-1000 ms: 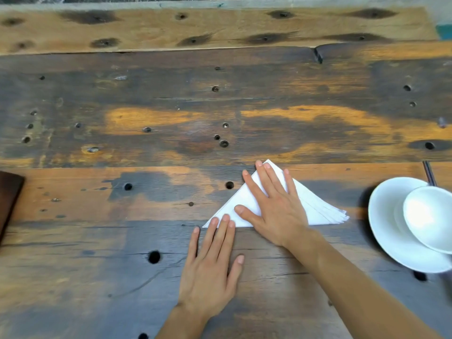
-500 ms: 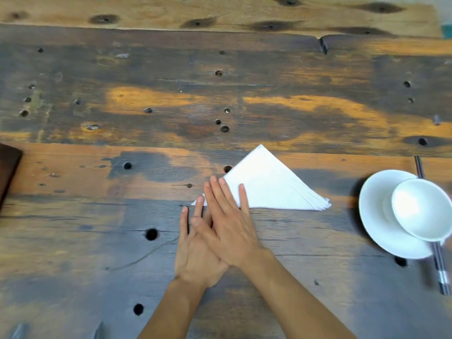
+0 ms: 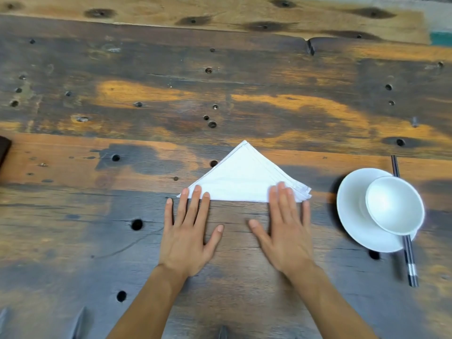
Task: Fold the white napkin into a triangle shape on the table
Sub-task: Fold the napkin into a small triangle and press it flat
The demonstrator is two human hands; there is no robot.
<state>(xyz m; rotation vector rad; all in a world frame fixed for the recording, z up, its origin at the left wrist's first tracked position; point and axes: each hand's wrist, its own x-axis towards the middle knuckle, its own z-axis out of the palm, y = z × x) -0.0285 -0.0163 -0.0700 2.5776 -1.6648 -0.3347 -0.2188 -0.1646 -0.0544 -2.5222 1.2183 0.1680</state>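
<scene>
The white napkin (image 3: 241, 179) lies flat on the worn wooden table (image 3: 171, 99) as a triangle, apex pointing away from me and long edge nearest me. My left hand (image 3: 188, 231) rests palm down with spread fingers, its fingertips on the napkin's left corner. Over at the napkin's right corner, where several layered edges show, the fingertips of my right hand (image 3: 286, 228) press flat, palm down. Neither hand grips anything.
A white saucer (image 3: 352, 216) with a white bowl (image 3: 393, 204) on it stands to the right of the napkin, over dark chopsticks (image 3: 409, 260). A dark brown object (image 3: 3, 150) sits at the left edge. The tabletop has several round holes.
My hands were overlapped at the napkin's left corner; now they are apart. The right hand has slid to the right corner and the left stays at the left corner.
</scene>
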